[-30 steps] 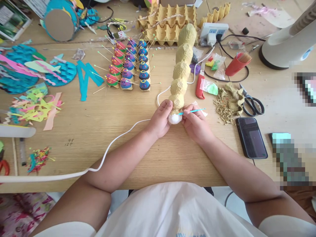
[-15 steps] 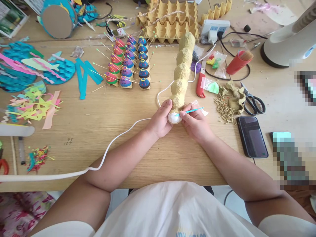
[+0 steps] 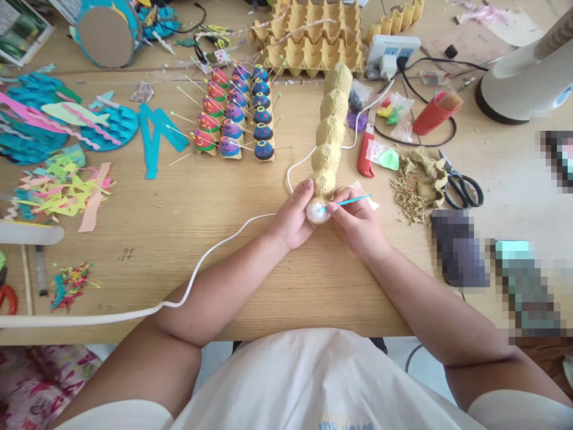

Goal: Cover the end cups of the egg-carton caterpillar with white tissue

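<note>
My left hand is closed around the near end of a strip of yellow egg carton bumps, thumb on its side. The strip points away from me, several bumps long. White material, perhaps clay, covers the bump nearest me. In my right hand a thin blue stick tool is pinched between thumb and fingers. Its left tip touches the white bump. The right fingers behind the strip are partly hidden.
Three painted carton rows with pins stand behind my left hand. To the right lie a red-handled knife, scissors and carton scraps. A white cable crosses my left forearm. Egg trays sit at the back.
Both hands, the strip and the blue tool stay almost in place. The whole view has shifted very slightly; the tool's tip remains on the white bump.
</note>
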Demonstrator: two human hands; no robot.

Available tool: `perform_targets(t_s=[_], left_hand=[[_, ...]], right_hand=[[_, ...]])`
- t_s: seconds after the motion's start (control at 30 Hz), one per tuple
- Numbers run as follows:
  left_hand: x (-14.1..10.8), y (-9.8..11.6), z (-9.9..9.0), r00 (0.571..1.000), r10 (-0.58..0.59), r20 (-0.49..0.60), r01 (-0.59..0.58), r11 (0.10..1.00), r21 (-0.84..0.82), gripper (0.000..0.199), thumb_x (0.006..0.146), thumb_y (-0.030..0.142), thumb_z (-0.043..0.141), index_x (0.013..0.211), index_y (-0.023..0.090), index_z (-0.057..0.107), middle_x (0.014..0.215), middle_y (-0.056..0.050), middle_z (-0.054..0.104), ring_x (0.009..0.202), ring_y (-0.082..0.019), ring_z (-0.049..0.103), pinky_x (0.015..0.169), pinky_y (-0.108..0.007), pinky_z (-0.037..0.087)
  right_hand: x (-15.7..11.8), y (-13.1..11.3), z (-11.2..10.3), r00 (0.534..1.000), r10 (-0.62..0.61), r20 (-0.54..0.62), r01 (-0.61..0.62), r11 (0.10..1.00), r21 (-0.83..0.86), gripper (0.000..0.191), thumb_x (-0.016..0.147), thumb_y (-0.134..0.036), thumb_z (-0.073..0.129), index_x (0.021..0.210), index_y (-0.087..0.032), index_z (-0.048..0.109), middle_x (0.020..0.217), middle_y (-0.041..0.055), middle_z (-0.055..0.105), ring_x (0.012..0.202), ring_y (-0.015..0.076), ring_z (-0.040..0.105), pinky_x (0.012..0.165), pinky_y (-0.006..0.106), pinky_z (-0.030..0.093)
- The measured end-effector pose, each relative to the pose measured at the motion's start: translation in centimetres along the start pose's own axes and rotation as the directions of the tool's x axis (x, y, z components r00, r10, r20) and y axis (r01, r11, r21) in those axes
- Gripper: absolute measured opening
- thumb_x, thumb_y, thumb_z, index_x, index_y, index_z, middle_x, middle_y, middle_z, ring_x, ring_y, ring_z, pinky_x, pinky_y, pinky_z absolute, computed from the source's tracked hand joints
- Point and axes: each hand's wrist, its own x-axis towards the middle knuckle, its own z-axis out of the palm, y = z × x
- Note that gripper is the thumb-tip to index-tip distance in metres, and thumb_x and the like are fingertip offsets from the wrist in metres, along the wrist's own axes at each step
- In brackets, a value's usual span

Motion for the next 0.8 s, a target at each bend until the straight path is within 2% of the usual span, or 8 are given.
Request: perform_targets(t_s=[0.2,0.5,0.7,0.8], left_hand=[[-0.14,0.18,0.32,1.0,-0.026,0.016,0.026,0.999,-0.032,0.034,0.112,0.042,0.056,0.1,0.018,0.078,0.095,-0.001,0.083,0.082,-0.01,0.077,0.074,-0.02,0.057],[-0.07,0.15,-0.11,0.998,-0.061,0.0,0.061,0.998,-0.014,0.035,0.108,0.05,0.062,0.102,0.021,0.08,0.096,-0.003,0.083,0.087,-0.014,0.079,0.074,-0.023,0.058],[-0.07,0.28,0.08,0.998,-0.051,0.04,0.052,0.998,-0.023,0.042,0.114,0.045,0.048,0.102,0.019,0.079,0.098,-0.003,0.084,0.088,-0.012,0.079,0.074,-0.021,0.059],[-0.11,0.3,0.1,0.996,-0.052,0.068,0.053,0.998,-0.015,0.043,0.115,0.046,0.047,0.101,0.019,0.079,0.097,-0.003,0.084,0.09,-0.014,0.08,0.077,-0.022,0.061]], right_hand=[[0.22,0.04,-0.27,0.998,0.028,0.054,-0.032,0.997,0.075,0.045,0.074,-0.049,0.1,0.08,-0.024,0.063,0.083,-0.0034,0.053,0.075,0.0134,0.049,0.069,0.03,0.039],[0.4,0.19,-0.46,0.996,0.012,0.092,-0.02,0.996,0.084,0.043,0.077,-0.046,0.098,0.079,-0.024,0.061,0.084,-0.0035,0.052,0.076,0.0131,0.048,0.071,0.03,0.04],[0.51,0.38,-0.68,0.996,-0.023,0.084,0.023,1.0,0.008,0.041,0.077,-0.044,0.099,0.081,-0.024,0.063,0.089,-0.0028,0.054,0.081,0.0136,0.051,0.075,0.031,0.042],[0.56,0.23,-0.7,0.995,-0.022,0.101,0.021,1.0,0.014,0.042,0.078,-0.046,0.097,0.08,-0.024,0.062,0.088,-0.0027,0.052,0.079,0.014,0.049,0.072,0.031,0.041]])
